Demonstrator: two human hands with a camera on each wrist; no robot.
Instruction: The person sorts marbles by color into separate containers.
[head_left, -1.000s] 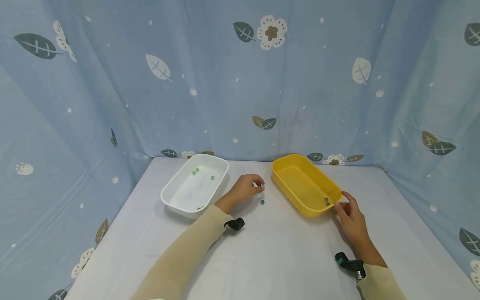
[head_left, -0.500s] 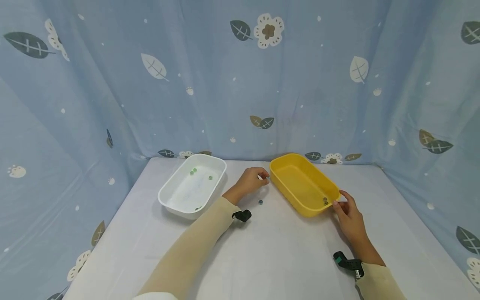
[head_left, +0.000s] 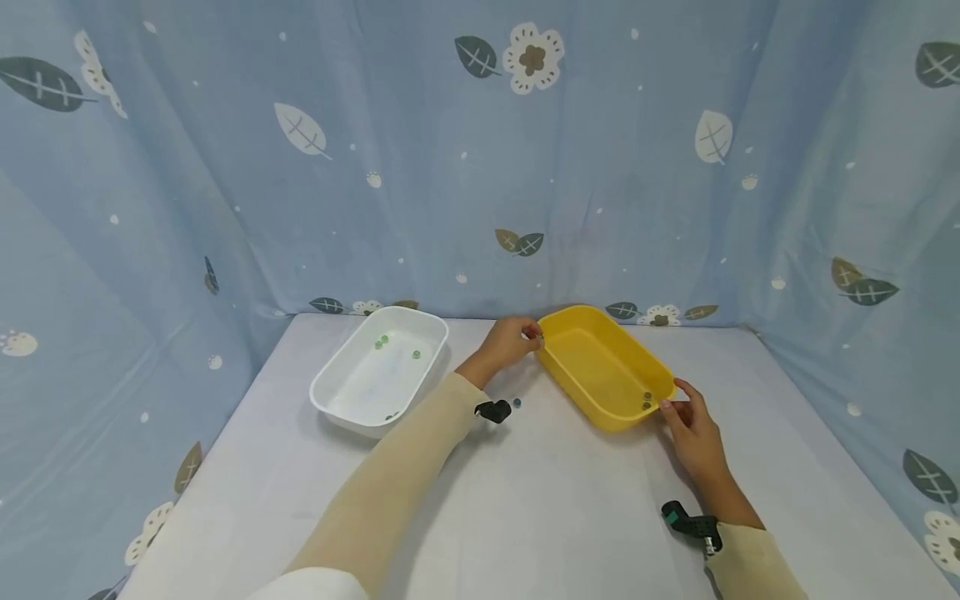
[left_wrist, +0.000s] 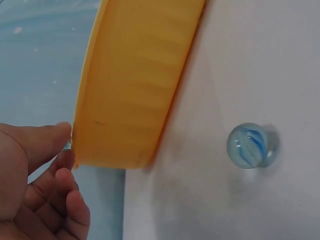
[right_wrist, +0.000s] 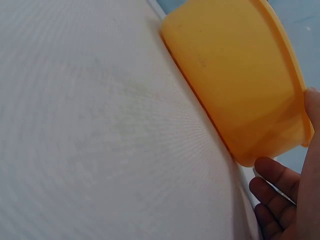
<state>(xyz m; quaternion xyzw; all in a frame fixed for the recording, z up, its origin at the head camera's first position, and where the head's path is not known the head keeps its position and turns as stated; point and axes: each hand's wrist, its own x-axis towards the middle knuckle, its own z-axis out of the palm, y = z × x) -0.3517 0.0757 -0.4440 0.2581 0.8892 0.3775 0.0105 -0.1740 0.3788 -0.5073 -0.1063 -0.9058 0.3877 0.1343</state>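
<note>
The yellow tub (head_left: 606, 367) stands on the desk (head_left: 555, 500), toward the far edge, and serves as the reference point. The left hand (head_left: 512, 340) is at the tub's far left corner, fingers (left_wrist: 65, 200) curled narrow with thumb tip against the rim; the head view shows a small thing pinched there, but whether it is a marble cannot be told. The right hand (head_left: 693, 425) rests at the tub's near right corner, thumb on the rim and fingers (right_wrist: 272, 175) bent under the lip, holding the tub. Two dark marbles (head_left: 647, 400) lie inside the tub at its near end. A blue-streaked marble (left_wrist: 250, 145) lies on the desk just left of the tub, apart from its wall. A white tub (head_left: 378, 375) stands well left of the yellow tub, with several green marbles (head_left: 382, 340) inside. A patterned blue curtain (head_left: 480, 158) hangs behind the yellow tub.
</note>
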